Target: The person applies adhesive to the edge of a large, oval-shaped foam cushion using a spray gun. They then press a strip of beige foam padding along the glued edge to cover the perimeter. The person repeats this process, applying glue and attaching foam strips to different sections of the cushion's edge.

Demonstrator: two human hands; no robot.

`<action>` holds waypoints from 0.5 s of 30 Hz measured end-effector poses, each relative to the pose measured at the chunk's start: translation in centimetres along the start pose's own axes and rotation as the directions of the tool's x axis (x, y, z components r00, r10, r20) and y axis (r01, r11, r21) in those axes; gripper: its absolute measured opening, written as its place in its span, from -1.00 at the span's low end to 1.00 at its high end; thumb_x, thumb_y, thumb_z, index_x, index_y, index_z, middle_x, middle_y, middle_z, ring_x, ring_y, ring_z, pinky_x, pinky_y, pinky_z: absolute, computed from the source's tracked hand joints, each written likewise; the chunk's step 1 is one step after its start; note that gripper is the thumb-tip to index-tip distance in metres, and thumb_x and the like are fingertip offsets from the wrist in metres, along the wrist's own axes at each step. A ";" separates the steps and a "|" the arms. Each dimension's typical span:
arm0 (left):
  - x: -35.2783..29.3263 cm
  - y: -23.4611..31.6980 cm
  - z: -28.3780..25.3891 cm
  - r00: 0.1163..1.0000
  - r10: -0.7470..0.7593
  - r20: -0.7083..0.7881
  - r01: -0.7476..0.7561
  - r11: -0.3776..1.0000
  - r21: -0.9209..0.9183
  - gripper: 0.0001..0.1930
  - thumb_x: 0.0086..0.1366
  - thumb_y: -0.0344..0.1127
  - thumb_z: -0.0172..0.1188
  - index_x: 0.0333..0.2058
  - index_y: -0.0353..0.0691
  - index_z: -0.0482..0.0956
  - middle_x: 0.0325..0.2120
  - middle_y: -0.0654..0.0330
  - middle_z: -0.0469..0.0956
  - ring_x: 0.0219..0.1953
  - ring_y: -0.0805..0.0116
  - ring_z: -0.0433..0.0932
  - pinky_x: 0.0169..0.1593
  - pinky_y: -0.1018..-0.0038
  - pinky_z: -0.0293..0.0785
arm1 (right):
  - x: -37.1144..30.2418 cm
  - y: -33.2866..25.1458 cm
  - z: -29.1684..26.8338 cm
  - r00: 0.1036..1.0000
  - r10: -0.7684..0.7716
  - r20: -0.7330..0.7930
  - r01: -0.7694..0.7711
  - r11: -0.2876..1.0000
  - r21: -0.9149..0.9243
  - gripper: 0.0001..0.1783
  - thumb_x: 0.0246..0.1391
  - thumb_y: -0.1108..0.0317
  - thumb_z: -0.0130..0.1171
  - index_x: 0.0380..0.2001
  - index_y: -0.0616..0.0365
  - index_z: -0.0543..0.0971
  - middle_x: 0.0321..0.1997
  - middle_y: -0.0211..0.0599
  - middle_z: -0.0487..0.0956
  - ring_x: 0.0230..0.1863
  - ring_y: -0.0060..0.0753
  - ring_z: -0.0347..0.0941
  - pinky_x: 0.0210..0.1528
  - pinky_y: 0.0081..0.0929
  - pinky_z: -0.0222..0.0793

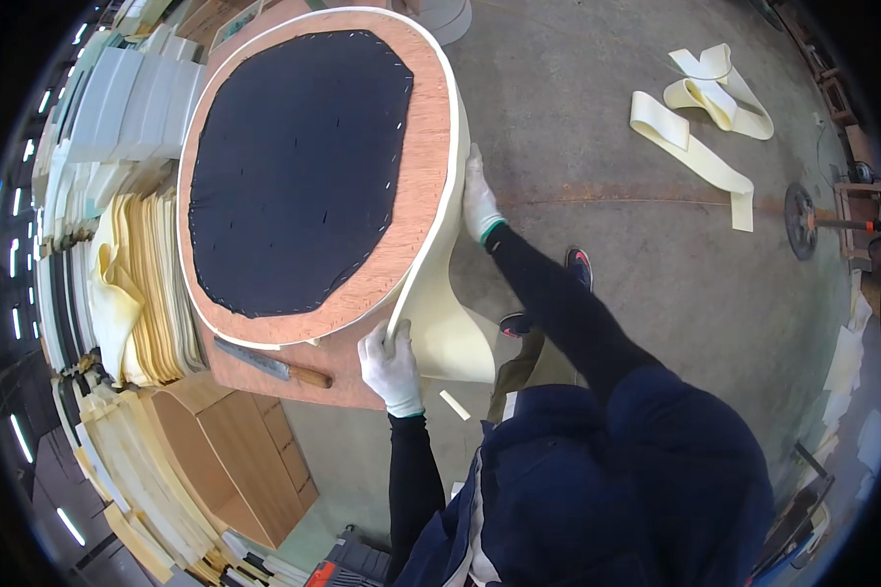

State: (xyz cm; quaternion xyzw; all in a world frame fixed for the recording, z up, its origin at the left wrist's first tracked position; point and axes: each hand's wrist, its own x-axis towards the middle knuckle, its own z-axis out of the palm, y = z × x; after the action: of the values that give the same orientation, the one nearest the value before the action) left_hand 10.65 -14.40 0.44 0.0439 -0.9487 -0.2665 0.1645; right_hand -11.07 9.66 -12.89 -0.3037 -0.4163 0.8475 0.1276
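Left hand [392, 370] grip pinches the cream foam strip's [450, 342] edge, right hand [481, 201] rests unclenched on the side, seemingly keeping foam snug around the black-centred oval base [299, 176] on the tabletop [255, 384], knife [276, 367] beside it, open floor [568, 108] rightward.

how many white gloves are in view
2: one on the left hand, pinching the cream foam strip; one on the right hand, against the right side of the oval piece. Others may be hidden.
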 end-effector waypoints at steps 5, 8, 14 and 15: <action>-0.5 0.4 0.2 0.999 -0.052 -0.014 0.052 0.999 0.010 -0.69 0.12 -0.31 0.52 -0.22 -0.23 0.61 -0.35 0.11 0.61 -0.33 0.14 0.59 -0.25 0.30 0.55 | 3.2 -0.9 1.9 0.987 -0.018 0.162 0.036 0.994 -0.107 0.00 0.40 -0.39 -0.32 0.52 0.28 -0.01 0.61 -0.11 0.01 0.60 -0.27 -0.10 0.59 -0.34 -0.26; -0.5 1.1 0.2 0.992 -0.123 -0.009 0.123 0.992 0.032 -0.69 0.13 -0.30 0.52 -0.22 -0.24 0.61 -0.35 0.09 0.59 -0.34 0.14 0.59 -0.26 0.31 0.54 | 5.9 -1.3 2.8 0.954 0.090 0.286 -0.034 0.980 -0.195 -0.07 0.44 -0.32 -0.29 0.50 0.29 0.09 0.56 -0.14 0.17 0.55 -0.27 0.04 0.56 -0.37 -0.12; -0.5 2.6 0.5 0.973 -0.229 -0.023 0.230 0.972 0.042 -0.69 0.15 -0.30 0.50 -0.20 -0.24 0.60 -0.36 0.08 0.57 -0.36 0.14 0.57 -0.27 0.31 0.51 | 11.0 -4.6 5.9 0.854 0.142 0.501 -0.020 0.971 -0.240 -0.04 0.43 -0.38 -0.44 0.53 0.23 -0.03 0.62 -0.08 0.02 0.61 -0.22 -0.09 0.59 -0.37 -0.27; -0.4 2.9 0.6 0.964 -0.265 -0.023 0.265 0.963 0.047 -0.70 0.15 -0.31 0.50 -0.20 -0.24 0.60 -0.36 0.08 0.57 -0.36 0.14 0.56 -0.28 0.31 0.51 | 11.0 -5.0 6.2 0.862 0.146 0.485 -0.055 0.979 -0.198 -0.04 0.43 -0.38 -0.47 0.53 0.23 -0.04 0.64 -0.12 -0.06 0.63 -0.25 -0.21 0.60 -0.39 -0.35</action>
State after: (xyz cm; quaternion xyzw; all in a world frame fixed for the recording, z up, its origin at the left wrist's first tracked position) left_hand 10.89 -11.59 1.35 0.1766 -0.9392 -0.2622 0.1341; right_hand -23.77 14.04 -10.54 -0.1069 -0.4924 0.8620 -0.0559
